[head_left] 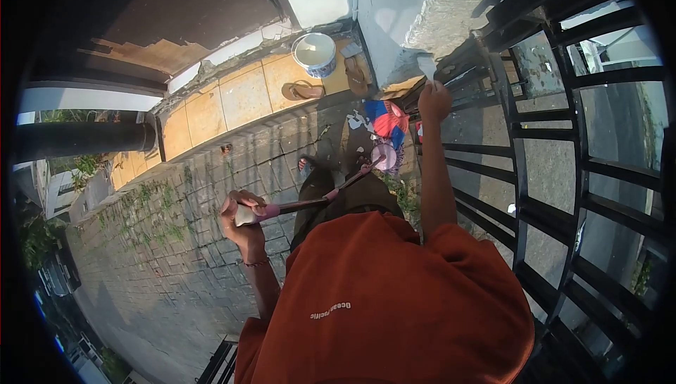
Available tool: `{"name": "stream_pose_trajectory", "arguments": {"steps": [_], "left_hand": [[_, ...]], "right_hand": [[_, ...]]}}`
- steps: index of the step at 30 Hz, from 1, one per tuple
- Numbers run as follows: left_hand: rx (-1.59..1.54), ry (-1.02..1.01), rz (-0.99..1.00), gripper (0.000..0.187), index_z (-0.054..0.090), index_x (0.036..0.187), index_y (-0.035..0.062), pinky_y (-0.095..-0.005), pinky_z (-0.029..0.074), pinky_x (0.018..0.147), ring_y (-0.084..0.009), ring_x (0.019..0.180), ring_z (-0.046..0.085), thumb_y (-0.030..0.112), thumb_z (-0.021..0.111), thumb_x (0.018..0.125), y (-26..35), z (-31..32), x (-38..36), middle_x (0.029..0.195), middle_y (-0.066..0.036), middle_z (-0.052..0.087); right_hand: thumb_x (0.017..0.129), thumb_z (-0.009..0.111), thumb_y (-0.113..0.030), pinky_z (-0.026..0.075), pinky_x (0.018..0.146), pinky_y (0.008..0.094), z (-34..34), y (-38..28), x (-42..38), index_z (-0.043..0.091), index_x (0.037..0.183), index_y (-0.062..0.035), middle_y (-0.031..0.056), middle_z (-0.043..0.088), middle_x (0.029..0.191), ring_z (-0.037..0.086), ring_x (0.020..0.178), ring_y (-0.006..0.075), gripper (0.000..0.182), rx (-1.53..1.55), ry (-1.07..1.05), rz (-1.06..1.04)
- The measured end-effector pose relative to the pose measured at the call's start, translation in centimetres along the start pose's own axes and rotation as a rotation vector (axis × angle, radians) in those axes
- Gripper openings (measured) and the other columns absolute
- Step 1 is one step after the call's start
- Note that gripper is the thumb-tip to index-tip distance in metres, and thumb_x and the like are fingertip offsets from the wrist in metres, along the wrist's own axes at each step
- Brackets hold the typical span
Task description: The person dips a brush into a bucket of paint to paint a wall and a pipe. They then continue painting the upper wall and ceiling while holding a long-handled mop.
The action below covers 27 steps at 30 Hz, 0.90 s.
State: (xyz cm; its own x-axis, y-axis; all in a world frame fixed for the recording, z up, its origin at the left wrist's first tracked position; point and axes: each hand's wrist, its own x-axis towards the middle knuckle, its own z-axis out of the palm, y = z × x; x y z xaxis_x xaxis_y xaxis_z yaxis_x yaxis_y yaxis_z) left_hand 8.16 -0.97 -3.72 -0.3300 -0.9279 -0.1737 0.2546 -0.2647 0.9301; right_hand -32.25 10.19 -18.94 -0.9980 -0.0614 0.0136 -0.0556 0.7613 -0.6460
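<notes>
My left hand (248, 222) is wrapped round the pale end of a long stick (303, 205) with pink sections. The stick slants across my legs to a round pinkish disc (384, 157) near the ground. My right hand (435, 101) is raised by the wall, closed on a scraper (427, 67) with a flat, pale blade. Its blade is close to the rough, peeling patch of the white wall (440, 14); whether they touch cannot be made out.
A white bucket (315, 54) and brown sandals (303, 91) are on the yellow tiled ledge (239, 98). Red and blue cloth (389, 120) lies below the wall corner. A black metal gate (517, 172) runs along the right. Grass grows between the pavers (211, 201).
</notes>
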Motion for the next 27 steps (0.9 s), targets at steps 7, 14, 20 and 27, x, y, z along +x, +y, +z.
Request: {"name": "stream_pose_trajectory", "arguments": {"steps": [7, 14, 20, 27], "left_hand": [[-0.003, -0.041, 0.021, 0.032, 0.051, 0.067, 0.0018, -0.0319, 0.041, 0.059, -0.0188, 0.051, 0.047, 0.030, 0.046, 0.080, 0.0, 0.6, 1.1, 0.056, -0.009, 0.047], [0.031, -0.081, 0.040, 0.032, 0.050, 0.066, 0.0018, -0.0314, 0.040, 0.058, -0.0182, 0.051, 0.046, 0.031, 0.046, 0.080, 0.2, 2.2, 0.9, 0.056, -0.009, 0.047], [0.059, -0.071, 0.054, 0.033, 0.050, 0.066, 0.0014, -0.0314, 0.040, 0.058, -0.0183, 0.051, 0.047, 0.031, 0.045, 0.080, -0.1, 2.8, -0.1, 0.055, -0.009, 0.047], [0.059, -0.052, 0.040, 0.031, 0.050, 0.066, 0.0013, -0.0320, 0.040, 0.057, -0.0185, 0.050, 0.047, 0.030, 0.044, 0.078, 0.0, 3.6, -0.2, 0.055, -0.010, 0.047]], "right_hand": [[0.086, 0.054, -0.027, 0.047, 0.071, 0.0438, -4.4, -1.5, -2.9, 0.065, 0.098, 0.0005, 0.0196, 0.065, 0.088, 0.062, 0.079, 0.0377, 0.032, 0.112, 0.191, -0.408], [0.089, 0.053, -0.024, 0.047, 0.077, 0.0405, 0.8, 1.0, -3.2, 0.061, 0.100, 0.0102, 0.0232, 0.064, 0.092, 0.061, 0.086, 0.0372, 0.037, 0.322, 0.267, -0.392], [0.082, 0.052, -0.019, 0.048, 0.070, 0.0478, 5.2, 5.1, -3.3, 0.065, 0.091, -0.0007, 0.0214, 0.064, 0.086, 0.061, 0.082, 0.0393, 0.024, -0.120, -0.179, -0.204], [0.083, 0.053, -0.019, 0.048, 0.066, 0.0465, 2.8, 0.9, -2.4, 0.064, 0.085, 0.0004, 0.0217, 0.064, 0.084, 0.062, 0.080, 0.0392, 0.022, -0.018, -0.102, -0.125]]}}
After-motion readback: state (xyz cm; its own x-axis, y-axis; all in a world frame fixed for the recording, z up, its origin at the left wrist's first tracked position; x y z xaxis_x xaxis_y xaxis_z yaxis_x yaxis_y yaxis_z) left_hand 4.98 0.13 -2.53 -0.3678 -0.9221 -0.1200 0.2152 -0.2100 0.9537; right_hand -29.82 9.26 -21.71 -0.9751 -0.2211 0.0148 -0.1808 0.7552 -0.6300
